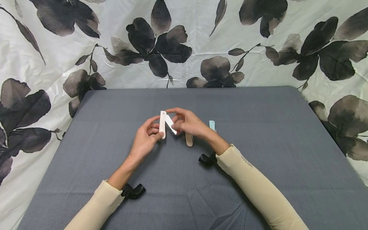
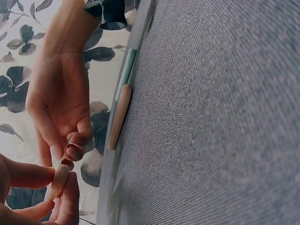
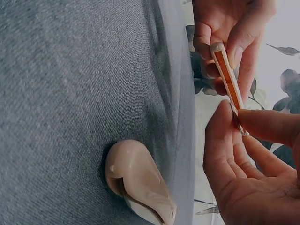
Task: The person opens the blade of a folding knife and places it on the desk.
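Between both hands, above the table, is a white folding tool (image 1: 162, 125) with a slotted handle and a flat white leaf (image 1: 170, 123) swung partway out from its top pivot. My left hand (image 1: 143, 139) pinches the handle between thumb and fingers. My right hand (image 1: 192, 124) pinches the leaf near its free end, its index finger reaching toward the pivot. In the right wrist view, the handle (image 3: 227, 72) turns its long orange-looking slot to the camera. Beneath the right hand, a beige folding tool (image 1: 189, 140) lies on the table, partly hidden.
A mint-coloured piece (image 1: 212, 125) of similar shape lies beyond the right wrist, partly covered by it. Grey cloth covers the table (image 1: 258, 115), and a white curtain with dark flowers (image 1: 201, 38) hangs behind its far edge.
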Motion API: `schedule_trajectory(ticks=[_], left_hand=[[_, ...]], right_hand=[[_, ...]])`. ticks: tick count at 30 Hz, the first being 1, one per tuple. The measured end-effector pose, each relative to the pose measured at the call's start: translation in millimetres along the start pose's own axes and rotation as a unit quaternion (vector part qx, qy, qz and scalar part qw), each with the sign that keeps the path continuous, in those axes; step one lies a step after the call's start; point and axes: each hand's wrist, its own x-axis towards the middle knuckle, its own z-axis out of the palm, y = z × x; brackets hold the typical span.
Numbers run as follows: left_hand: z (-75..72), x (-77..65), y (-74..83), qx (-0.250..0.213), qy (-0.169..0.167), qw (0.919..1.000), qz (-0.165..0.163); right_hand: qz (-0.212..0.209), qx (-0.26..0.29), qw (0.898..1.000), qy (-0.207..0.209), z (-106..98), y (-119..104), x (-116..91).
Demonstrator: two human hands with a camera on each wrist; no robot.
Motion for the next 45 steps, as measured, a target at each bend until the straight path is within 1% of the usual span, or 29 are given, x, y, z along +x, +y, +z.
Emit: schedule_trajectory(ticks=[5,11,17,26,36,45], left_hand=[[0.1,0.2,1.1,-0.005,-0.001,1.0,-0.001],[0.8,0.2,3.9,-0.006,-0.007,1.0,0.001],[1.5,-0.9,4.8,-0.004,-0.012,0.9999,0.002],[2.8,-2.2,0.2,-0.006,-0.013,0.9999,0.004],[4.1,-5.4,-2.3,0.001,-0.017,0.9999,0.0],[4.8,-6.4,-6.2,0.004,-0.02,0.9998,-0.002]], right_hand=[[-0.014,-0.01,1.0,0.005,0,-1,0],[-0.014,-0.012,1.0,0.015,-1,-3,1],[-0.008,-0.017,1.0,0.021,-4,-2,0],[0.001,-0.038,0.999,0.037,-8,-2,-2],[0.011,-0.061,0.997,0.037,-13,1,-2],[0.025,-0.068,0.997,0.038,-16,2,-3]])
